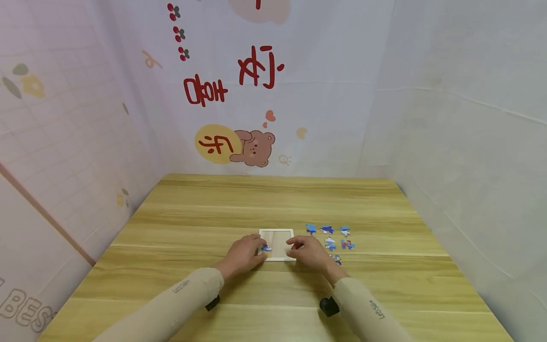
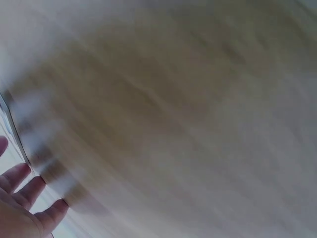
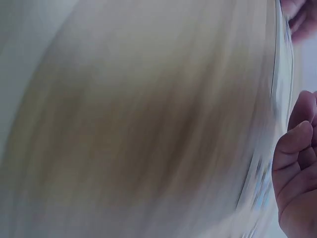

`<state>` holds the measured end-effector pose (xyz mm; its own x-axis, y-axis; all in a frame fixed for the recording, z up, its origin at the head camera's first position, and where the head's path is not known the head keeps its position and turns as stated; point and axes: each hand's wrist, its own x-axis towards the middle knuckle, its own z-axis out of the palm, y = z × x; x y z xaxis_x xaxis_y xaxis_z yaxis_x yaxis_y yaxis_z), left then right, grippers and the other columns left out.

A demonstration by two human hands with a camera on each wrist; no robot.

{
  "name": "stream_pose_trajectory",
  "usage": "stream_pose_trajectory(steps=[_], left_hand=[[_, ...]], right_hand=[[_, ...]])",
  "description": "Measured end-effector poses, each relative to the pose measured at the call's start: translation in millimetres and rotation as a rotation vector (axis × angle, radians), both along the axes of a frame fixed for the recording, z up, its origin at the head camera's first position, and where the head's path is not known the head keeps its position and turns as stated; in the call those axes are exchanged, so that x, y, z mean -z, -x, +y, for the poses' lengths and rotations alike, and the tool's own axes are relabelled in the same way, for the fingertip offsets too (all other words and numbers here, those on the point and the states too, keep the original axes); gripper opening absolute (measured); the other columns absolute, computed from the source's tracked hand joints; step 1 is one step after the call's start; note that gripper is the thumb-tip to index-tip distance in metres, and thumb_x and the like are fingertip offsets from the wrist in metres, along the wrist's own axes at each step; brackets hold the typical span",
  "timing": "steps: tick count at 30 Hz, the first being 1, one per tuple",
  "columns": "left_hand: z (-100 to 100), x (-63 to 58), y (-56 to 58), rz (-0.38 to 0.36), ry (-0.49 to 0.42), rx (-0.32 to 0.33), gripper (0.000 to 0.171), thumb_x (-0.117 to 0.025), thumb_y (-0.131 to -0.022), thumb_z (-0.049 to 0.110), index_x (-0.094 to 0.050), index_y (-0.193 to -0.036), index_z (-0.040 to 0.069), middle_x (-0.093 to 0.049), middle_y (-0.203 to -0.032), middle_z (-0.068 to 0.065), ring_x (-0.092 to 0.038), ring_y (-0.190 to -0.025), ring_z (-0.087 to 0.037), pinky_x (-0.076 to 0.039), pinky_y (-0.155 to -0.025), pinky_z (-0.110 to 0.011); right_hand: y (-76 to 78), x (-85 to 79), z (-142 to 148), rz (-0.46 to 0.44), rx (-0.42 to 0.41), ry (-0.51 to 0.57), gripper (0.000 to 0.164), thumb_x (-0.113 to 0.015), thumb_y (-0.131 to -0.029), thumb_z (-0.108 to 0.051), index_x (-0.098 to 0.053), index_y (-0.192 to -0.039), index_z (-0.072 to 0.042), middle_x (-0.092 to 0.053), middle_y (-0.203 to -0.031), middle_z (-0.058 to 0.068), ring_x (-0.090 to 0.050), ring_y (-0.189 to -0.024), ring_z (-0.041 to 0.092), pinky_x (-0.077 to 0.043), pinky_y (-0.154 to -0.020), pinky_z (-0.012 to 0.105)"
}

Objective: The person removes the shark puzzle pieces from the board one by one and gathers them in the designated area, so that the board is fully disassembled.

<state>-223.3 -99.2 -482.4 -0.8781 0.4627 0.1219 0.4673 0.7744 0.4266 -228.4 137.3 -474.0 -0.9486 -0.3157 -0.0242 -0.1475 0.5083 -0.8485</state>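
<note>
A small white rectangular frame (image 1: 277, 230) lies flat on the wooden table. Inside its lower left corner sit blue, white and yellow jigsaw pieces (image 1: 267, 248), partly covered by fingers. My left hand (image 1: 242, 254) rests at the frame's left side, thumb and forefinger on its edge; its fingers (image 2: 30, 191) look spread and extended in the left wrist view. Over the frame's right edge is my right hand (image 1: 311, 252), fingers bent, with a gap between thumb and forefinger. Nothing shows between those fingertips. The right wrist view shows the thumb (image 3: 297, 139) near the other fingers.
Several loose blue, white and red jigsaw pieces (image 1: 327, 229) lie in rows right of the frame, some close beside my right hand. The wooden table (image 1: 192, 218) meets printed fabric walls (image 1: 320, 95) at the back and both sides. Black wrist bands (image 1: 329, 306) sit under the sleeves.
</note>
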Motion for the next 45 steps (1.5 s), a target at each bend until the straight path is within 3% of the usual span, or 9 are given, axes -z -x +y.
stream_pose_trajectory(steps=[5,11,18,22,27,36,45], left_hand=[[-5.2,2.0,2.1,0.004,-0.003,0.015,0.044,-0.071,-0.092,0.023,-0.062,-0.126,-0.003,-0.056,-0.131,-0.023,-0.055,-0.121,-0.039,-0.043,-0.099,-0.054],[-9.9,4.2,5.7,0.009,0.031,0.027,0.05,-0.072,-0.092,0.026,-0.062,-0.127,-0.007,-0.055,-0.133,-0.028,-0.052,-0.124,-0.042,-0.041,-0.103,-0.054],[-10.9,2.4,9.1,-0.034,0.036,0.03,0.05,-0.071,-0.093,0.027,-0.061,-0.129,-0.005,-0.052,-0.138,-0.028,-0.048,-0.129,-0.042,-0.037,-0.106,-0.054],[-11.1,1.1,9.4,-0.057,0.034,0.026,0.051,-0.072,-0.092,0.028,-0.061,-0.13,-0.005,-0.051,-0.139,-0.028,-0.047,-0.131,-0.042,-0.036,-0.107,-0.054],[-11.4,-0.2,8.9,-0.071,0.03,0.021,0.051,-0.072,-0.092,0.028,-0.061,-0.13,-0.005,-0.05,-0.14,-0.028,-0.046,-0.132,-0.042,-0.036,-0.107,-0.054],[-13.1,-0.2,8.9,-0.06,0.025,0.025,0.049,-0.072,-0.092,0.027,-0.062,-0.129,-0.005,-0.05,-0.139,-0.028,-0.046,-0.131,-0.043,-0.036,-0.107,-0.055],[-11.8,0.6,9.0,-0.063,0.018,0.028,0.049,-0.072,-0.092,0.027,-0.063,-0.128,-0.004,-0.051,-0.139,-0.028,-0.047,-0.13,-0.043,-0.037,-0.106,-0.055]], right_hand=[[6.2,6.6,-27.8,-0.016,-0.028,-0.033,0.029,-0.073,-0.087,-0.01,-0.071,-0.114,0.0,-0.061,-0.081,0.0,-0.055,-0.065,0.011,-0.045,-0.06,0.027],[13.4,14.0,-40.8,-0.036,-0.029,-0.078,0.029,-0.074,-0.088,-0.015,-0.071,-0.114,-0.003,-0.062,-0.081,-0.001,-0.056,-0.065,0.012,-0.046,-0.061,0.028],[15.4,12.7,-43.0,0.029,-0.063,-0.209,0.032,-0.076,-0.086,-0.019,-0.072,-0.115,-0.006,-0.066,-0.086,-0.002,-0.056,-0.074,0.011,-0.047,-0.069,0.031],[13.3,11.3,-44.6,0.057,-0.098,-0.257,0.033,-0.077,-0.086,-0.019,-0.072,-0.116,-0.007,-0.065,-0.081,-0.004,-0.055,-0.069,0.009,-0.046,-0.067,0.03],[11.6,13.1,-46.6,0.081,-0.073,-0.267,0.029,-0.078,-0.085,-0.017,-0.073,-0.112,-0.008,-0.063,-0.079,-0.005,-0.054,-0.069,0.01,-0.045,-0.067,0.031],[9.0,13.4,-53.7,0.085,0.022,-0.218,0.028,-0.08,-0.082,-0.015,-0.072,-0.108,-0.011,-0.069,-0.097,0.003,-0.063,-0.092,0.021,-0.049,-0.084,0.043],[7.5,16.4,-58.9,0.11,0.039,-0.188,0.028,-0.08,-0.08,-0.009,-0.07,-0.106,-0.009,-0.067,-0.089,-0.002,-0.06,-0.081,0.014,-0.047,-0.077,0.036]])
